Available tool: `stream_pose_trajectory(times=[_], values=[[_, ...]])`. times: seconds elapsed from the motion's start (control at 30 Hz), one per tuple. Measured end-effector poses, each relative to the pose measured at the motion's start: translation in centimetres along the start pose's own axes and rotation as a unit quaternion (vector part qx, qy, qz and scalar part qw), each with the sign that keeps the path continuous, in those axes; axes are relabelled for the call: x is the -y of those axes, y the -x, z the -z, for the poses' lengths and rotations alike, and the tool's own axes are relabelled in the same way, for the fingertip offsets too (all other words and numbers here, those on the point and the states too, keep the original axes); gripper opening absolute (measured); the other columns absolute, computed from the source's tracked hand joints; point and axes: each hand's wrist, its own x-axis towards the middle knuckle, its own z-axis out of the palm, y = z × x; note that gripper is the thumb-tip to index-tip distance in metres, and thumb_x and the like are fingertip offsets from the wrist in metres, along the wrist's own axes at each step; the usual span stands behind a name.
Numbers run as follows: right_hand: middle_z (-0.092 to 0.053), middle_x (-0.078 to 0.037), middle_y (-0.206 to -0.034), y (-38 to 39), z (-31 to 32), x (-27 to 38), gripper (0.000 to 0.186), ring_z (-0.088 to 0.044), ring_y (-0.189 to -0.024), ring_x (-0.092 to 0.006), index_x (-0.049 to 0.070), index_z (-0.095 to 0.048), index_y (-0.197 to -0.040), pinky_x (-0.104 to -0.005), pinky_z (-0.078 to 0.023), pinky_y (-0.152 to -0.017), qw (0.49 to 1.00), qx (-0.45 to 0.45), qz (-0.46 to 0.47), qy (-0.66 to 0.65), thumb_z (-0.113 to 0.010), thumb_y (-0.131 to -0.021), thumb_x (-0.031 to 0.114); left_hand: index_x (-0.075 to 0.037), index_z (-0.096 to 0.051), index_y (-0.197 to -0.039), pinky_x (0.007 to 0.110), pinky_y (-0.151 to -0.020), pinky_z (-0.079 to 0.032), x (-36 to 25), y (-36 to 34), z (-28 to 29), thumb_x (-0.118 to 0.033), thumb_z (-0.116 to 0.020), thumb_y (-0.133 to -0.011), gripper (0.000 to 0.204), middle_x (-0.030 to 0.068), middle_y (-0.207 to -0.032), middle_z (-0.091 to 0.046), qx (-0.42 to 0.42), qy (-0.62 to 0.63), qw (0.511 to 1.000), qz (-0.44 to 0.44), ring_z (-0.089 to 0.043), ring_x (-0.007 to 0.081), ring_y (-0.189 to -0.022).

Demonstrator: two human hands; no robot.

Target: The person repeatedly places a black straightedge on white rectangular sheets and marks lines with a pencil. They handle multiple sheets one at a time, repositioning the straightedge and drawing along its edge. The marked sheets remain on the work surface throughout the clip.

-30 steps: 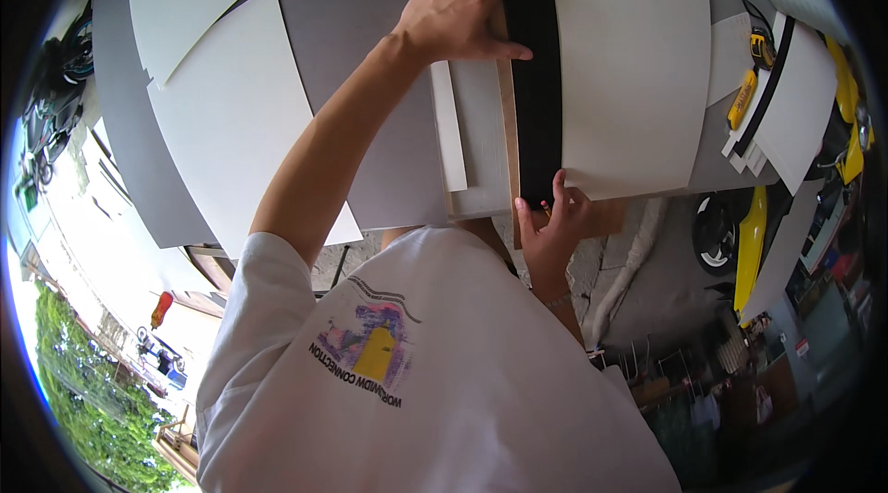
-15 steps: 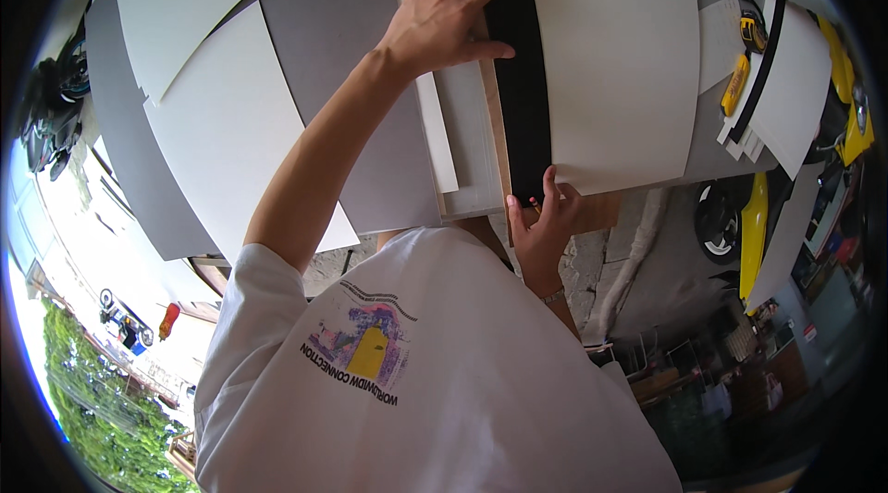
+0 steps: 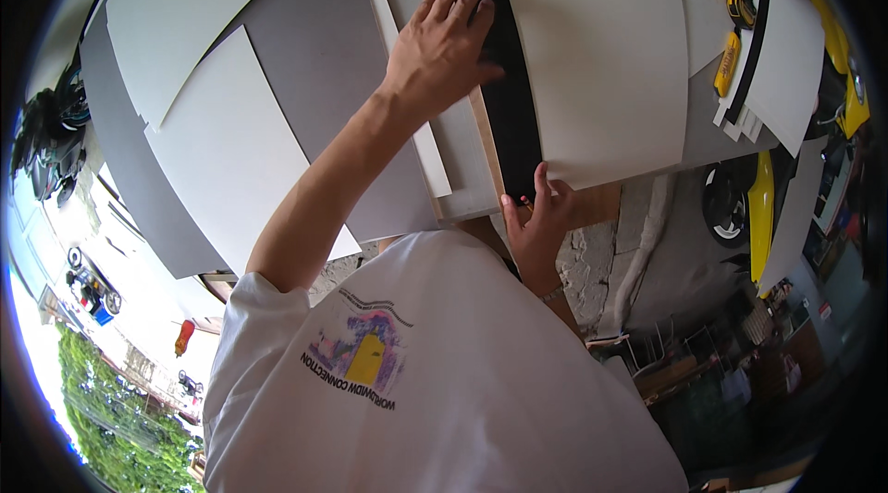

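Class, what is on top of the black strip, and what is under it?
The left hand lies partly over the black strip; the right hand is at its near end. A brown edge shows along the strip's left side. Whatever lies beneath its middle is covered.

Head-worn left fisheye, looking down, close above both hands [image 3: 437,54]

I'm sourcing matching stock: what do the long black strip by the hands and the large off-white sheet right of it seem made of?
Long black strip: perhaps card, felt or foam, matte; its surface is evenly dark without glare. Large off-white sheet: probably paperboard, smooth and matte; it looks thin, plain and clean-edged.
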Motion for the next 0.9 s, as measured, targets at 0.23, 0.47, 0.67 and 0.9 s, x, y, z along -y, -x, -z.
stream_pose_trajectory(times=[0.23,0.47,0.67,0.9], values=[[-0.044,-0.022,-0.133,-0.3,0.5,0.9,0.083,-0.058,-0.116,-0.0319,0.01,-0.04,-0.161,-0.0379,-0.061,-0.087,1.0,0.01,-0.018,-0.011,-0.083,-0.091,0.025,0.01,-0.034,-0.156,0.049,-0.129,-0.029,-3.7,0.5,0.2,-0.064,-0.09,-0.062,0.132,0.0272,-0.165,-0.031,0.069,0.001,0.996,0.049,-0.031,0.0413,-0.155],[-0.046,-0.021,-0.13,-0.7,1.0,0.8,0.064,-0.063,-0.106,-0.0298,0.008,-0.05,-0.154,-0.0326,-0.061,-0.08,0.997,-0.009,-0.011,-0.081,-0.076,-0.097,0.017,0.013,-0.033,-0.154,0.049,-0.128,-0.031,-4.7,0.3,0.8,-0.057,-0.093,-0.059,0.133,0.0303,-0.166,-0.028,0.093,-0.001,0.993,0.068,-0.029,0.0436,-0.155],[-0.059,-0.019,-0.116,-8.2,7.1,-0.5,0.021,-0.064,-0.091,-0.0234,-0.002,-0.068,-0.115,-0.032,-0.055,-0.069,0.976,-0.104,0.099,-0.164,-0.051,-0.108,0.007,0.016,-0.03,-0.153,0.05,-0.128,-0.031,-5.0,-0.1,1.0,-0.05,-0.096,-0.058,0.133,0.0336,-0.165,-0.026,0.112,0.013,0.99,0.087,-0.028,0.0459,-0.155],[-0.078,-0.013,-0.107,-27.3,2.4,4.8,0.019,-0.077,-0.101,-0.0295,0.0,-0.072,-0.114,-0.0365,-0.059,-0.087,0.921,-0.183,0.18,-0.292,-0.062,-0.107,0.014,0.017,-0.03,-0.153,0.051,-0.129,-0.027,-5.2,-0.4,1.4,-0.052,-0.095,-0.057,0.135,0.0353,-0.165,-0.025,0.117,-0.006,0.989,0.09,-0.026,0.047,-0.156]])
